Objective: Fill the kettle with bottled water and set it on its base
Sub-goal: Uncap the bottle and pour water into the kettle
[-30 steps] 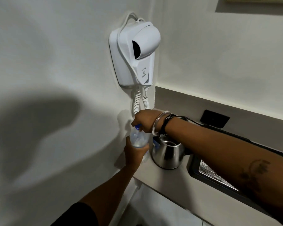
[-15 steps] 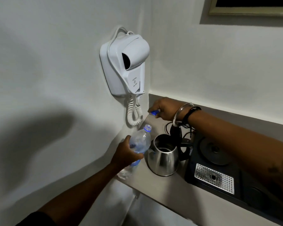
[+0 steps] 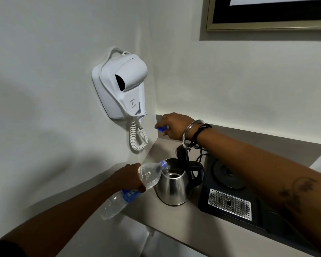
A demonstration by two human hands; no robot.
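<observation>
Kettle [image 3: 173, 184] stood lid-open at centre, water level inside hard to make out, left hand [image 3: 127, 178] wrapped round tilted bottle [image 3: 137, 186], neck at kettle's rim, right hand [image 3: 175, 126] pinched blue cap [image 3: 162, 128], base [image 3: 228, 175] partly behind forearm

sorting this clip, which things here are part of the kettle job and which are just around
Part of the job: water bottle in the left hand, blue cap in the right hand, steel kettle, black tray with round base.

Just around: wall hair dryer, picture frame.

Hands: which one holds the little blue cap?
The right hand, raised near the wall corner, pinches the blue cap; the left hand tilts the bottle instead.
</observation>
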